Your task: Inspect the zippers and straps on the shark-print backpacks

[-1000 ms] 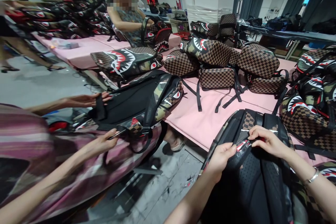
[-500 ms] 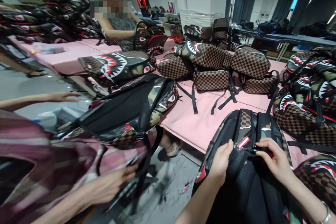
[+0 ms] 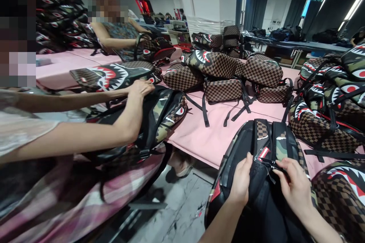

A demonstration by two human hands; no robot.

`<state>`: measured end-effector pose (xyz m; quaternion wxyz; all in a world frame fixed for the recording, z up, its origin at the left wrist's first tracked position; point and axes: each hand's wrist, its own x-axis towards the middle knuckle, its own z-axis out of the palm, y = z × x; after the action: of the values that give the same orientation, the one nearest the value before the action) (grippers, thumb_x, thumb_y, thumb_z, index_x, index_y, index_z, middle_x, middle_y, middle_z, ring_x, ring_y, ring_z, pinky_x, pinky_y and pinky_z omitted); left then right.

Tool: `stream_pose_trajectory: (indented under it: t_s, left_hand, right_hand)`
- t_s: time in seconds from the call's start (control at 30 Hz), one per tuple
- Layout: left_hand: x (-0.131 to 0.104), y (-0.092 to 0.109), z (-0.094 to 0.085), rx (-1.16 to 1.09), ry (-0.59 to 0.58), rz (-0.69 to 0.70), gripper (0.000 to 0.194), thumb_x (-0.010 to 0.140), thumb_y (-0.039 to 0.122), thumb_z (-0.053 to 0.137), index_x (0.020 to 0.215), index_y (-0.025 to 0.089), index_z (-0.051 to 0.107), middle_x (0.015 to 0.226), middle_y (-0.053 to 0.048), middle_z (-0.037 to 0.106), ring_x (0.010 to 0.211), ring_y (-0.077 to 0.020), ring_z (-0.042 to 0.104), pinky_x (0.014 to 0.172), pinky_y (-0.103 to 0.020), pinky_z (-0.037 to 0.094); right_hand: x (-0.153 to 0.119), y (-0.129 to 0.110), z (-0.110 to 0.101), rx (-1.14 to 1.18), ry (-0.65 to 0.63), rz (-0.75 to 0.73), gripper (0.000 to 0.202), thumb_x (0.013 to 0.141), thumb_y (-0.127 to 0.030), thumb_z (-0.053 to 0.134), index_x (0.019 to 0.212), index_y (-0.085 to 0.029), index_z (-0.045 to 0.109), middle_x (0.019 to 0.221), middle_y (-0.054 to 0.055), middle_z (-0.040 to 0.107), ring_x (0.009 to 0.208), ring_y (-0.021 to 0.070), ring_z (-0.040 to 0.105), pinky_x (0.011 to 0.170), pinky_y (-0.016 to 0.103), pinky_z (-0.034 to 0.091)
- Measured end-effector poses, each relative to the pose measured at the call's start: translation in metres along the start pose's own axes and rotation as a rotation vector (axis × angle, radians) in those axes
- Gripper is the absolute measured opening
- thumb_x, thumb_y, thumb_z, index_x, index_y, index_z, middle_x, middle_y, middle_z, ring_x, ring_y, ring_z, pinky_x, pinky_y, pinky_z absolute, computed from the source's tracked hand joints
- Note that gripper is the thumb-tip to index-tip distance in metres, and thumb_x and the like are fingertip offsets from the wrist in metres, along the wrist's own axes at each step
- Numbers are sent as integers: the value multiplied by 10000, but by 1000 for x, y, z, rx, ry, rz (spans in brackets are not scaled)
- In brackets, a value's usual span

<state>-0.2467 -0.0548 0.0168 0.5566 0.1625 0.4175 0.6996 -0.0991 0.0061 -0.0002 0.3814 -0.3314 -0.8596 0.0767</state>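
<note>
Head view: a black-backed backpack (image 3: 266,201) sits directly before the wearer, strap side up, its upper end overlapping the pink table (image 3: 199,136) at its near side; what supports its lower end cannot be told. The right hand (image 3: 295,186) is narrowed to a pinch, thumb and fingertips closed on a small black fitting (image 3: 273,165) with metallic glints, near the middle of the straps. The left hand (image 3: 241,180) lies along the left part of the back panel, fingers extended and close together; whether it grips anything cannot be told. Just beside its fingertips is a red-and-white tag (image 3: 264,154) in clear plastic. Above both hands, the left strap (image 3: 261,134) bears a brown check patch, and the right strap (image 3: 281,146) shows check and camouflage.

To the left, a co-worker's hand (image 3: 141,88) is at the upper edge of another dark backpack (image 3: 155,119). Beyond it lies a shark-mouth bag (image 3: 114,74). Farther back, a second person (image 3: 116,40) handles a bag with a red edge (image 3: 159,50). Small checked bags (image 3: 222,91) cluster across the table, and a heap of shark-print bags (image 3: 325,125) stands at the right.
</note>
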Motion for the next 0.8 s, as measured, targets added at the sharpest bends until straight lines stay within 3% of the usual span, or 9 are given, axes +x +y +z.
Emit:
stream_pose_trajectory:
  t_s: [0.2,0.43,0.53,0.63,0.73,0.8]
  left_hand:
    - [0,-8,5,15,42,26,423,772,518,538,783,111,649,768,-59,661,782,-182,589,772,-293,429]
    - [-1,-20,9,47,82,86,423,751,518,562,816,110,655,837,-74,663,862,-203,580,822,-307,424]
    - [-2,-27,9,78,139,153,435,722,461,624,1018,141,622,933,-73,658,944,-206,576,873,-302,416]
    - [0,-30,6,164,122,194,556,684,352,688,1195,212,519,992,-58,647,934,-193,593,874,-307,428]
    - [6,-27,1,335,94,239,462,646,272,714,1091,216,598,1072,-65,625,957,-207,584,879,-318,426]
    - [11,-24,-2,430,121,280,385,633,242,716,1009,209,638,1074,-62,626,977,-212,568,887,-321,415]
  right_hand:
    - [-7,-9,1,-197,69,-24,148,851,-201,497,973,-241,570,936,97,589,821,247,556,713,382,404]
    - [-7,-8,9,-170,98,30,100,855,-195,480,895,-224,567,905,94,594,812,242,556,703,371,394]
    - [-5,-7,13,-18,114,113,98,863,-215,469,891,-215,563,898,89,589,851,239,559,733,369,412]
    - [-6,-4,13,252,140,316,116,860,-272,487,936,-208,546,927,82,589,890,227,559,746,352,446]
    - [-10,2,10,460,167,518,177,850,-339,505,958,-206,549,900,61,609,845,210,576,722,334,473]
    - [-12,7,8,544,179,573,205,851,-368,494,948,-202,564,862,51,627,811,206,592,708,330,483]
